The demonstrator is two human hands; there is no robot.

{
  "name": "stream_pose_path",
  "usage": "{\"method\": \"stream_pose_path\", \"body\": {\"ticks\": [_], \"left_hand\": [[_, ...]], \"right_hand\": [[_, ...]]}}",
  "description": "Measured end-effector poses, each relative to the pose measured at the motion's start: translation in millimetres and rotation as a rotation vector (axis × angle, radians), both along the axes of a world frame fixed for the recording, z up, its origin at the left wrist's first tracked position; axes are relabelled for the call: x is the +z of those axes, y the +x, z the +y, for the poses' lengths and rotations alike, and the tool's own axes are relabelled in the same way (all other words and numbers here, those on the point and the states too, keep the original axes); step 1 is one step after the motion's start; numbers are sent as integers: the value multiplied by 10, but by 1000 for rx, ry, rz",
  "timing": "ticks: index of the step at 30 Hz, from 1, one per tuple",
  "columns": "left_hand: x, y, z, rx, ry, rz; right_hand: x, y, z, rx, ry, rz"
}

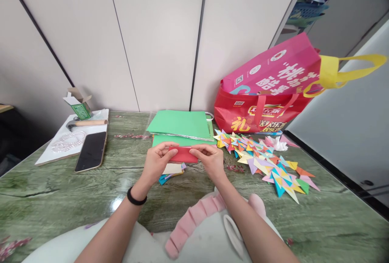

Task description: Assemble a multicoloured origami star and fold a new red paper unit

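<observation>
Between both hands, a small red piece of folded paper (183, 155) is held level above the table. My left hand (156, 161) pinches its left end between thumb and fingers. At the right end, my right hand (212, 159) grips it the same way. Just below lies a small stack of coloured paper pieces (172, 169), cream on top with blue and purple edges showing. Behind the hands, green paper sheets (182, 121) rest partly in clear plastic.
Folded paper pieces (264, 157) spread over the table's right side. Behind them stand a red bag (240, 111) and a pink bag (273, 68). At left are a phone (91, 151), a hammer (88, 123), beads (68, 141) and a small box (79, 107). A plush toy (200, 238) lies in front.
</observation>
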State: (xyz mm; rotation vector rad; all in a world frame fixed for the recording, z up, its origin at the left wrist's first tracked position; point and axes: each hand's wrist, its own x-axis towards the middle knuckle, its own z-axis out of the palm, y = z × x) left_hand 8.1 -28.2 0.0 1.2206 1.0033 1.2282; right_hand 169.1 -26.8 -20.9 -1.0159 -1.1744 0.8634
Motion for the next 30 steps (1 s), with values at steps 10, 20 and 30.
{"method": "stream_pose_path", "body": {"ticks": [10,20,30], "left_hand": [[0,5,-7,15,-1,-20],[2,-2,-6,20,14,0],[23,14,-33,38,143,173]], "right_hand": [[5,-4,-2,6,-6,13],[-18,-3,15,36,-20,39],[-64,-1,21,184,-3,-98]]}}
